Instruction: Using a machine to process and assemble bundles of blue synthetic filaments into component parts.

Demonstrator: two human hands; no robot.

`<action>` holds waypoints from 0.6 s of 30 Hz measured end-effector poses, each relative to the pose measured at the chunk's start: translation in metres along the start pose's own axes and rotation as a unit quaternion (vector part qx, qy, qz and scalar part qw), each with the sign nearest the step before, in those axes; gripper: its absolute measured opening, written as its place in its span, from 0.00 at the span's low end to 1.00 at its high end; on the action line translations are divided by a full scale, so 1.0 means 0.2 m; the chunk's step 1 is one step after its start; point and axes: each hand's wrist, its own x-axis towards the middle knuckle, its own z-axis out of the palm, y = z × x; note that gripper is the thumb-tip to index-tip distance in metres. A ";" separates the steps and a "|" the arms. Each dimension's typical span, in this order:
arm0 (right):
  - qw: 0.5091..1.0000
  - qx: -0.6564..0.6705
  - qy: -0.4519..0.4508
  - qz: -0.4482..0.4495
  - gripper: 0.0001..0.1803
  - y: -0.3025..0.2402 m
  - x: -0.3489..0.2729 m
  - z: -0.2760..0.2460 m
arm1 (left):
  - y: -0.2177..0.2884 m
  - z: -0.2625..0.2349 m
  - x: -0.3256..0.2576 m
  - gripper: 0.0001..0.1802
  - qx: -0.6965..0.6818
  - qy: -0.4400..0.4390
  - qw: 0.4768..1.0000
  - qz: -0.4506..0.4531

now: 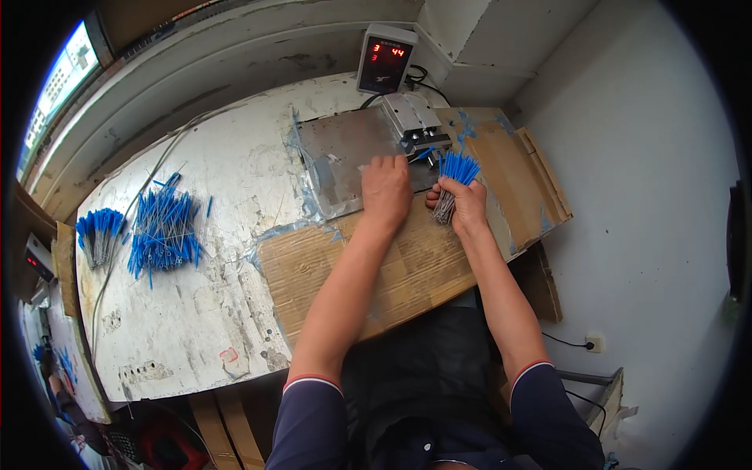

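My right hand [468, 205] is closed round a bundle of thin metal wire pieces with blue ends [458, 168], blue ends up and bare shanks showing below the fingers. To its left my left hand [387, 188] is closed, its knuckles over a metal plate [345, 149]. From its fingertips a single blue-ended wire piece [425, 153] reaches to the front of a small metal clamping machine [415, 121]. Its grip on that piece is mostly hidden by the hand.
A display box with red digits [386, 59] stands behind the machine. Cardboard [376, 266] covers the table's near edge. At left lie a loose pile of blue-ended wires [164, 231] and a smaller bundle [100, 235]. A wall [627, 196] rises at right. Another person's arm [66, 399] shows far left.
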 end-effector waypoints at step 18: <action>0.995 -0.083 0.056 -0.026 0.07 0.02 0.03 0.10 | 0.00 0.04 0.02 0.04 -0.208 0.144 0.957 -0.139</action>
